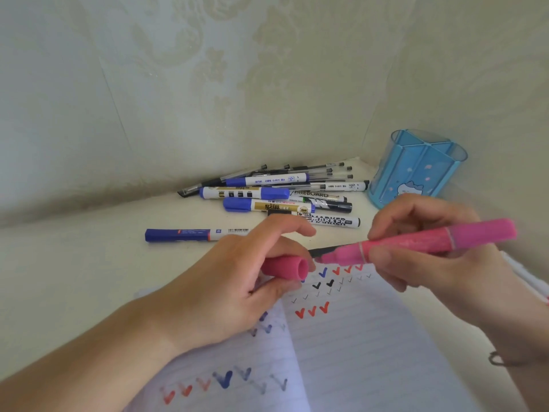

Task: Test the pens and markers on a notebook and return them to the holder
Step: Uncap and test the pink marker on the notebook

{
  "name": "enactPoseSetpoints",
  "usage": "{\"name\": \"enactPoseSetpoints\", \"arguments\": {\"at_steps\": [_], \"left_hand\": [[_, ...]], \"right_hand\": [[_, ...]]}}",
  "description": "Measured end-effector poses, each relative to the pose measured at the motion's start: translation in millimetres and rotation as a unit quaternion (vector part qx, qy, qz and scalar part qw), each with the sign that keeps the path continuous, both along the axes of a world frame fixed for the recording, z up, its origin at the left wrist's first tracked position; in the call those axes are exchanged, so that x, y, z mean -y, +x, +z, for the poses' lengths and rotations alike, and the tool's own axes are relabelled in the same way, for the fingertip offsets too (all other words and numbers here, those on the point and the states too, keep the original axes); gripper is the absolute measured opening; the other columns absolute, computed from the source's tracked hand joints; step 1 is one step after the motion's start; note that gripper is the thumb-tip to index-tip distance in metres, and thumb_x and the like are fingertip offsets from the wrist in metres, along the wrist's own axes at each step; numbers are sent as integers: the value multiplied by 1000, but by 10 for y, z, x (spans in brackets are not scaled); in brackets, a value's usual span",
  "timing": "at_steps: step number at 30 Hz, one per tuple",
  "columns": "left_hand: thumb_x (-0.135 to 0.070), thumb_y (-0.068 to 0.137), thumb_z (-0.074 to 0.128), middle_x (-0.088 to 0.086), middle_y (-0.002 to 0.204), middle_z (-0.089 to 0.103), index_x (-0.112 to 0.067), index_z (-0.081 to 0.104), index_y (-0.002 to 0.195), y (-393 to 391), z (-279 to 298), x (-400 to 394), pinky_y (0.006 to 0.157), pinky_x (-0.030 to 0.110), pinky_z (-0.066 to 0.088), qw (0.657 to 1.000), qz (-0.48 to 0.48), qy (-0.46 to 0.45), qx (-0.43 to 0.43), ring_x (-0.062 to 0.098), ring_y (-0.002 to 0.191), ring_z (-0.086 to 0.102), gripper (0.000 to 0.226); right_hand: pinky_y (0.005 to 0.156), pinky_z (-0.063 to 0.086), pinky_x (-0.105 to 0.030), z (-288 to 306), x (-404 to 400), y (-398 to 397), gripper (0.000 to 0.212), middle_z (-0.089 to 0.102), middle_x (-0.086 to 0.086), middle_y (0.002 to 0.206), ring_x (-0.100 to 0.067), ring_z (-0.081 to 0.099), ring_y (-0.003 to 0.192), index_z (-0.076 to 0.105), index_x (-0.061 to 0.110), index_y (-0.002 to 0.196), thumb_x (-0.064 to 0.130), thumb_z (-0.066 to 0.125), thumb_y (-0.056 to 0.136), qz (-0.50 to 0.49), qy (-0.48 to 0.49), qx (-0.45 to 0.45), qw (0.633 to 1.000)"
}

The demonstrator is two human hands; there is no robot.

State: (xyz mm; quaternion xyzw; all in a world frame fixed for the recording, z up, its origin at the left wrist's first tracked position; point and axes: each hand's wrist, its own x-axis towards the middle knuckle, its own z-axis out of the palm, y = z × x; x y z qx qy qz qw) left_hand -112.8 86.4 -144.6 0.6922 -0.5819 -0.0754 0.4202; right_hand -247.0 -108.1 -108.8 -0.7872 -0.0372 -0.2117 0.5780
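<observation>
While the left hand [237,281] pinches a pink cap [286,267], the right hand [427,248] grips an uncapped pink marker [421,242], tip pointing at the cap's mouth, just apart. Both hover over the notebook [341,352], its pages full of tick marks. Beyond the left hand lies a pile of pens [282,194] on the tabletop [89,263]; beyond the right stands the blue holder [416,171].

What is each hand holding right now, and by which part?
The right hand pinches the pink marker around its barrel, just behind the exposed tip. The left hand holds the marker's pink cap by its sides, open end toward the marker.
</observation>
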Motion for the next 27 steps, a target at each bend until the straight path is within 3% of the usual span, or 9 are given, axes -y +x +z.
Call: {"name": "enactPoseSetpoints", "arguments": {"at_steps": [5, 9, 11, 15, 18, 20, 22, 24, 27], "left_hand": [[-25, 82, 67, -21, 109, 68, -39, 36, 128, -11, -2, 4, 80, 4, 44, 999, 5, -9, -32, -6, 96, 64, 57], [-27, 86, 64, -21, 107, 67, -43, 22, 141, 4, -1, 4, 86, 8, 43, 999, 0, -28, -16, -2, 98, 64, 71], [-30, 88, 62, -22, 105, 65, -45, 19, 142, 16, -5, 5, 87, 10, 43, 999, 2, -36, -7, -1, 97, 64, 70], [-34, 95, 56, -18, 102, 64, -43, 16, 145, 11, -27, -2, 82, 24, 49, 999, -23, -41, 8, 7, 90, 63, 65], [-37, 95, 51, -12, 98, 63, -41, 14, 147, -2, -27, -20, 74, 25, 49, 998, -49, -26, 12, 10, 82, 60, 64], [-40, 96, 50, -7, 98, 62, -44, 13, 146, -10, -14, -29, 70, 23, 45, 998, -59, -16, 6, 6, 77, 54, 62], [-46, 92, 48, -4, 114, 60, -50, 16, 139, -36, 2, -42, 74, 23, 40, 999, -43, -6, -12, -1, 78, 46, 57], [-47, 90, 42, -12, 121, 56, -56, 17, 132, -85, 5, -61, 77, 24, 39, 999, -39, -5, -26, -15, 76, 40, 50], [-43, 93, 43, -33, 109, 55, -68, 24, 127, -134, -7, -87, 77, 14, 39, 995, -72, -30, -62, -22, 81, 46, 47]], "right_hand": [[40, 32, -21, -43, -12, 15, 33, 68, -14, 63, -25, 54, 41, 71, 16, 85, 46, 75, 72, 55, 47, -10, 997], [41, 34, -20, -40, 11, 12, 24, 67, -13, 59, -27, 53, 38, 72, 15, 81, 36, 75, 71, 25, 52, 27, 998], [39, 31, -24, -34, 9, 10, 29, 67, -13, 58, -29, 52, 38, 71, 15, 81, 42, 75, 72, 18, 57, 34, 998], [46, 42, -15, -62, -76, 28, 32, 72, -10, 68, -20, 59, 44, 72, 8, 88, 38, 74, 76, 56, 65, 8, 996], [47, 42, -14, -89, -128, 38, 33, 74, -11, 73, -25, 58, 43, 75, 12, 93, 40, 74, 75, 58, 58, -34, 996], [41, 36, -20, -110, -134, 47, 35, 74, -13, 73, -27, 60, 43, 75, 13, 94, 42, 74, 75, 56, 72, -43, 995], [39, 31, -28, -145, -162, 74, 35, 73, -16, 71, -28, 61, 43, 73, 11, 90, 43, 73, 77, 61, 95, -45, 993], [40, 34, -25, -191, -221, 102, 39, 71, -18, 66, -28, 61, 42, 66, 4, 83, 42, 70, 80, 76, 123, -41, 989], [41, 38, -24, -246, -332, 125, 41, 67, -17, 59, -28, 60, 40, 57, -2, 78, 38, 66, 84, 96, 157, -34, 982]]}}
